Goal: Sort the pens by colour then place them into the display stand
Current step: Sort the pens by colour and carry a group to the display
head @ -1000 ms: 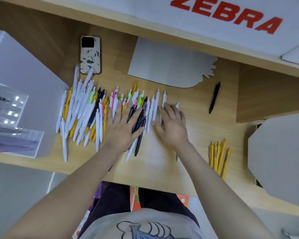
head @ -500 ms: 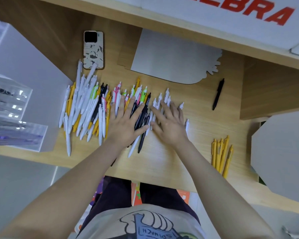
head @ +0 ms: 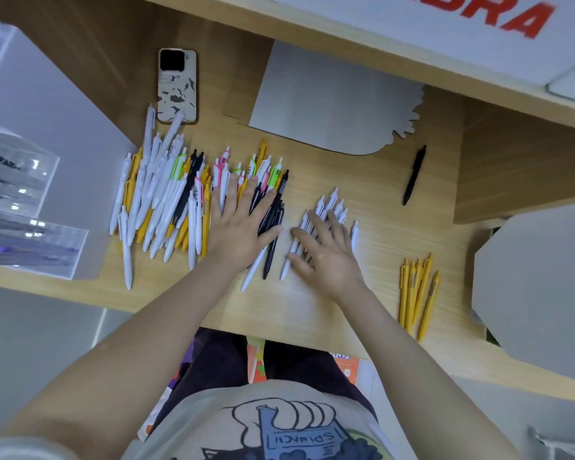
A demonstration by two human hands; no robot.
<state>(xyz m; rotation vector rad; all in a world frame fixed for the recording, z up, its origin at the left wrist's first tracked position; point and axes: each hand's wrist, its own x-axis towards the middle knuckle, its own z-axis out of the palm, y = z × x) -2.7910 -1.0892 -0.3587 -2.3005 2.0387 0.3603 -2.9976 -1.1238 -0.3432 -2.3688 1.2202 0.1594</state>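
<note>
A mixed heap of white, yellow, black, pink and green pens (head: pixel 166 200) covers the left half of the wooden desk (head: pixel 312 303). My left hand (head: pixel 238 227) lies flat with straight fingers on the heap's right side, over several black pens (head: pixel 274 224). My right hand (head: pixel 326 247) presses flat on a small group of white pens (head: pixel 329 202) set apart from the heap. A bundle of yellow pens (head: pixel 417 290) lies at the right near the front edge. One black pen (head: pixel 414 175) lies alone at the back right. The clear display stand (head: pixel 24 207) is at the far left.
A phone (head: pixel 177 84) in a patterned case lies behind the heap. A grey cardboard cut-out (head: pixel 329 101) lies flat at the back. Another grey board (head: pixel 538 290) sits at the right. A raised wooden shelf (head: pixel 525 167) borders the back right.
My right hand has slid a group of white pens to the right, away from the heap. My left hand stays flat on the heap.
</note>
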